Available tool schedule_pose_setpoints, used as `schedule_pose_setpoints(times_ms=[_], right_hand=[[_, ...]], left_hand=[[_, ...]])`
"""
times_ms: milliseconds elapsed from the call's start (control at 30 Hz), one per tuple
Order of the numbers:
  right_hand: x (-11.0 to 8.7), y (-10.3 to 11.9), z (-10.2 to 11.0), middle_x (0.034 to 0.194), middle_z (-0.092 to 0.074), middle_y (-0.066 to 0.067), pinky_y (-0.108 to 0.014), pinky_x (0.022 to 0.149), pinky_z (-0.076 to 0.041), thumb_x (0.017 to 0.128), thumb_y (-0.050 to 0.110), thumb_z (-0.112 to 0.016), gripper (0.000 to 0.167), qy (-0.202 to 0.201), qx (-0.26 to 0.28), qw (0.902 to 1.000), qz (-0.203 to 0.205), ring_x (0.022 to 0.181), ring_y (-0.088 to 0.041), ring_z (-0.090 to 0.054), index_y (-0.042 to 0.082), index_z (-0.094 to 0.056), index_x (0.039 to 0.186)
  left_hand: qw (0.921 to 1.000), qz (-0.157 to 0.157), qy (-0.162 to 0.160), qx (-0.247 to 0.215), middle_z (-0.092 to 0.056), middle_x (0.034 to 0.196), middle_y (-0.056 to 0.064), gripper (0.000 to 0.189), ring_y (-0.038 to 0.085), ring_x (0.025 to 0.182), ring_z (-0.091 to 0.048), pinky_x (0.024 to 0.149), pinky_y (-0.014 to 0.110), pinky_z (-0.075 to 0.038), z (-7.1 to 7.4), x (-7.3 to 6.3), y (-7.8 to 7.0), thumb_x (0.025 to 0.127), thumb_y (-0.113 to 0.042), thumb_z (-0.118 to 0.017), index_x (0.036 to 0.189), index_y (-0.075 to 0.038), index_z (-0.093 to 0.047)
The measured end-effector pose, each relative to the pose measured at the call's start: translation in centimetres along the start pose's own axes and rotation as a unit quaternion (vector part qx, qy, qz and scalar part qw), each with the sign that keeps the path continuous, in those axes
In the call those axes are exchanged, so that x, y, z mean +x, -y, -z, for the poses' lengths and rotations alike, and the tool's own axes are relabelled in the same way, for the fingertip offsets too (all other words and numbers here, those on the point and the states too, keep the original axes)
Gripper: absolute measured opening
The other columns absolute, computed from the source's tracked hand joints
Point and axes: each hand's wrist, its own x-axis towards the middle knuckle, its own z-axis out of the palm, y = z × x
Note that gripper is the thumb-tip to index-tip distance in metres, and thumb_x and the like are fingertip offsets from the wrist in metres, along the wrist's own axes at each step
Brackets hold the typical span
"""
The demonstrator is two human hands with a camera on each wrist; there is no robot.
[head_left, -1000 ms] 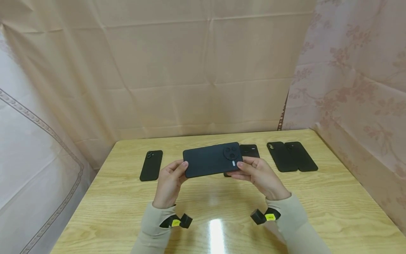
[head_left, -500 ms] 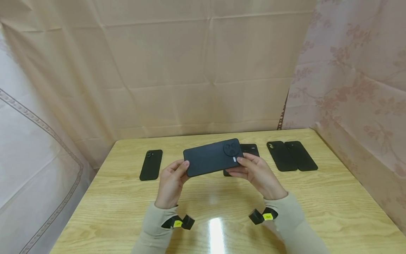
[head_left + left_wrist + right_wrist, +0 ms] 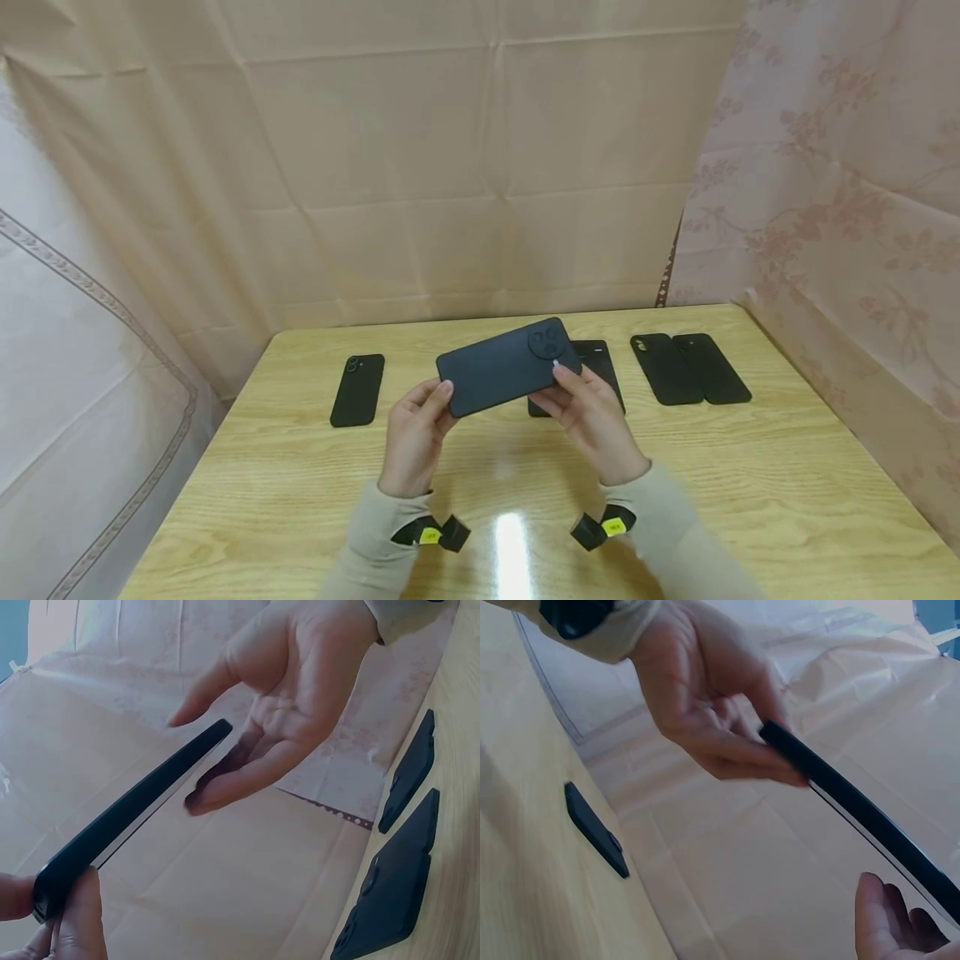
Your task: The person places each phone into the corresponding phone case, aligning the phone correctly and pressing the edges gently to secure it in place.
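Note:
A black phone [image 3: 491, 368] with a round camera bump is held above the table, its right end tilted up in the head view. At its left end my left hand [image 3: 416, 442] pinches it between thumb and fingers; the right wrist view shows this left hand [image 3: 697, 697] gripping the edge. My right hand [image 3: 596, 429] is around the camera end. In the left wrist view, the thumb and fingers of the right hand [image 3: 300, 690] are spread apart on either side of the phone [image 3: 135, 814], with gaps. A pale strip runs along the phone's side [image 3: 870, 825].
On the wooden table [image 3: 300, 508] another black phone [image 3: 357, 392] lies at left. A dark phone [image 3: 597, 362] lies partly hidden behind my right hand. Two flat black phone-shaped pieces [image 3: 667, 372] lie side by side at right. Beige curtain [image 3: 450, 167] hangs behind the table.
The held phone has tilted further, its camera end rising. My right hand has moved left and its thumb now covers most of the pale mark under the camera. The left hand has shifted slightly right.

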Motion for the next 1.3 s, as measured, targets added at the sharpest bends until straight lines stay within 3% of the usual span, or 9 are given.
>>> schedule_pose_setpoints(times_ms=[333, 600, 733, 867, 1033, 1133, 1233, 1300], right_hand=[[-0.2, -1.6, -1.3, 0.102, -0.072, 0.001, -0.034, 0.094, -0.055, 0.098, 0.009, -0.059, 0.014, -0.043, 0.015, 0.999, 0.0, 0.098, -0.012, -0.071, 0.01, -0.062, 0.111], [-0.3, -1.5, -1.9, 0.099, -0.07, -0.002, -0.031, 0.089, -0.057, 0.1, 0.008, -0.055, 0.02, -0.108, 0.029, 0.9937, -0.008, 0.093, -0.012, -0.071, 0.002, -0.058, 0.119], [-0.3, -1.3, -1.9, 0.097, -0.071, -0.002, -0.029, 0.088, -0.057, 0.1, 0.009, -0.055, 0.019, -0.12, 0.035, 0.992, -0.015, 0.091, -0.011, -0.071, 0.004, -0.061, 0.117], [-0.3, -1.2, -1.6, 0.095, -0.072, -0.002, -0.028, 0.085, -0.058, 0.098, 0.011, -0.058, 0.018, -0.121, 0.033, 0.992, -0.016, 0.089, -0.011, -0.071, 0.005, -0.064, 0.115], [-0.3, -1.1, -1.5, 0.092, -0.071, -0.002, -0.026, 0.081, -0.059, 0.099, 0.009, -0.057, 0.024, -0.113, 0.009, 0.9932, -0.025, 0.084, -0.011, -0.07, 0.0, -0.061, 0.121], [-0.2, -1.1, -1.4, 0.09, -0.07, -0.002, -0.026, 0.079, -0.06, 0.099, 0.007, -0.055, 0.024, -0.106, -0.006, 0.9937, -0.037, 0.081, -0.011, -0.07, -0.001, -0.06, 0.12], [0.0, -1.2, -1.3, 0.089, -0.07, -0.001, -0.025, 0.078, -0.06, 0.099, 0.008, -0.056, 0.016, -0.1, -0.023, 0.9935, -0.05, 0.08, -0.011, -0.069, 0.003, -0.065, 0.11], [0.1, -1.3, -1.1, 0.089, -0.069, -0.001, -0.025, 0.077, -0.059, 0.099, 0.009, -0.056, 0.013, -0.095, -0.034, 0.993, -0.061, 0.079, -0.01, -0.068, 0.007, -0.067, 0.103]], left_hand=[[0.9998, -0.001, -0.001, -0.022, -0.068, 0.082, -0.001, 0.01, 0.007, 0.074, -0.068, 0.073, 0.021, -0.058, -0.5, -0.2, 0.6, 0.095, -0.01, -0.063, 0.1, -0.001, -0.067], [0.9995, 0.012, 0.004, -0.028, -0.066, 0.086, -0.001, 0.01, 0.007, 0.076, -0.067, 0.073, 0.02, -0.058, -1.1, -0.5, 1.2, 0.095, -0.01, -0.063, 0.101, -0.002, -0.066], [0.9991, 0.014, 0.015, -0.037, -0.067, 0.087, 0.0, 0.012, 0.007, 0.077, -0.068, 0.073, 0.019, -0.058, -1.2, -0.6, 1.3, 0.096, -0.01, -0.062, 0.103, -0.001, -0.064], [0.9981, 0.026, 0.044, -0.033, -0.068, 0.095, 0.001, 0.023, 0.008, 0.083, -0.069, 0.076, 0.021, -0.058, -1.1, -0.7, 1.2, 0.098, -0.01, -0.058, 0.116, 0.004, -0.058], [0.9923, 0.058, 0.108, -0.015, -0.067, 0.107, 0.0, 0.042, 0.01, 0.091, -0.068, 0.079, 0.023, -0.057, -0.2, -0.5, 0.8, 0.101, -0.017, -0.052, 0.135, 0.007, -0.048], [0.9877, 0.079, 0.135, 0.011, -0.068, 0.103, -0.001, 0.034, 0.011, 0.09, -0.068, 0.08, 0.026, -0.057, 0.7, -0.1, 0.3, 0.101, -0.023, -0.052, 0.127, -0.002, -0.057], [0.9809, 0.1, 0.16, 0.05, -0.069, 0.095, -0.003, 0.023, 0.011, 0.085, -0.068, 0.081, 0.03, -0.057, 1.5, 0.7, -0.3, 0.101, -0.027, -0.053, 0.11, -0.011, -0.067], [0.9741, 0.109, 0.183, 0.077, -0.069, 0.092, -0.004, 0.023, 0.01, 0.083, -0.068, 0.081, 0.029, -0.057, 2.1, 1.3, -0.7, 0.101, -0.028, -0.053, 0.107, -0.012, -0.068]])
